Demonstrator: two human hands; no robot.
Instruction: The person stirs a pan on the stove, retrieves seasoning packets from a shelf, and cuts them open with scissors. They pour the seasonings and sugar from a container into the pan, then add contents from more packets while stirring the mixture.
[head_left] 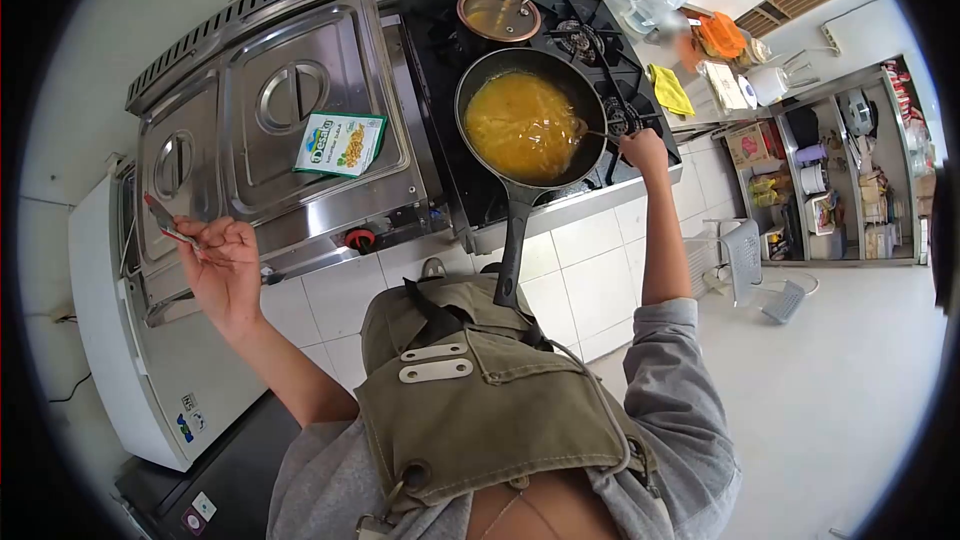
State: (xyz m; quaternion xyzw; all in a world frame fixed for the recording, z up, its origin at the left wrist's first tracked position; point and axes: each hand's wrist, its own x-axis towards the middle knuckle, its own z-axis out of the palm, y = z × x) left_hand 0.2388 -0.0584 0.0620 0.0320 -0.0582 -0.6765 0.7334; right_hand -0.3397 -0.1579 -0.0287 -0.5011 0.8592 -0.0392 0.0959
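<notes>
Yellow-orange liquid (515,125) fills much of the dark frying pan (588,100) on the gas stove (460,202) — its surface looks rippled near the utensil. From my remote seat I see the pan's long handle (513,245) pointing back toward the wearer's apron (490,420). The right hand (645,151) has its fingers closed around the end of a thin utensil (597,133) that reaches over the pan's right rim into the liquid. The left hand (222,258) is raised in front of the steel counter unit (330,230), palm up, pinching a small red-edged packet (172,221) between thumb and fingers; the other fingers are loosely curled. I cannot read that packet. A green-and-white sachet (341,144) lies on the larger steel lid (262,172), between the left hand and the pan. Behind the pan sits a smaller pot (499,14) under a glass lid — and a yellow cloth (670,90) lies to the right of the stove.
</notes>
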